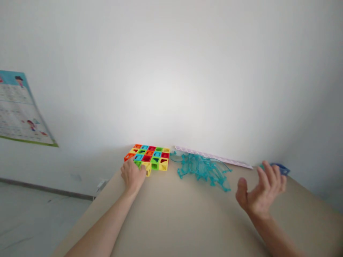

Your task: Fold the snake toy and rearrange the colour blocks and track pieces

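Colourful hollow toy blocks (149, 153) stand in rows against the wall, in red, orange, yellow, green and blue. At their near left corner, my left hand (133, 175) is closed, its fingers and thumb around a block at the front beside a yellow block (147, 169). The hand covers part of the front row. My right hand (262, 192) is raised over the right side of the table, palm turned inward, fingers curved and apart, holding nothing. Between the hands lies a tangled heap of translucent teal plastic pieces (200, 167), touched by neither hand.
A long pale strip with a zigzag pattern (214, 157) lies along the wall behind the teal heap. Behind my right hand is a dark blue container (283, 169), partly hidden. The beige table (171, 217) meets the wall. A poster (23, 110) hangs at left.
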Tool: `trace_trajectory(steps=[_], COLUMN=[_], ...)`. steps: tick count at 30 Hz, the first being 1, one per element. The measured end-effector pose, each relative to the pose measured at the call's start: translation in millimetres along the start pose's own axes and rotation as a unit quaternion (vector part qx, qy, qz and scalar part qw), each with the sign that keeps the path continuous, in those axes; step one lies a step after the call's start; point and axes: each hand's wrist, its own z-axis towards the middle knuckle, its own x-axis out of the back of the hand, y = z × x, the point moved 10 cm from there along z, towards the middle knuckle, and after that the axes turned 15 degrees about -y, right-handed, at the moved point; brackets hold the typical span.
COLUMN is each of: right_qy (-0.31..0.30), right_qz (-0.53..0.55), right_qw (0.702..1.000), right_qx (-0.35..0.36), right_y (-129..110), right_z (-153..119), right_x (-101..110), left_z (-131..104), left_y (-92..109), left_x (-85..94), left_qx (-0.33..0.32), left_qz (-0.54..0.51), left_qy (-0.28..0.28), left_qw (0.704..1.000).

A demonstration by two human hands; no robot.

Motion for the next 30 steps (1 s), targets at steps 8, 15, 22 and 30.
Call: trace_trajectory(steps=[8,15,22,30], right_qy=[-0.238,-0.348,-0.357,-0.388], right_qz=[0.25,0.322,0.309,0.163], right_qw=[0.908,0.835,0.855,0.889], right_qx=[0.237,0.28,0.214,0.181], right_y=[-131,-148,-126,-171], right_z=[-18,-39,-34,-27], right_x=[-33,-54,-69,-114], left_z=[-29,-37,-41,-35], left_y=[50,65,72,58], left_x=[-32.9,-11.0,7.8,-33.8], left_qx=[-0.16,-0.176,-0.164,-0.188], left_qz=[0.211,0.258,0.245,0.217], left_qy=[-0.121,-0.097,-0.109,-0.168], left_qw=[0.957,0.945,0.949,0.943])
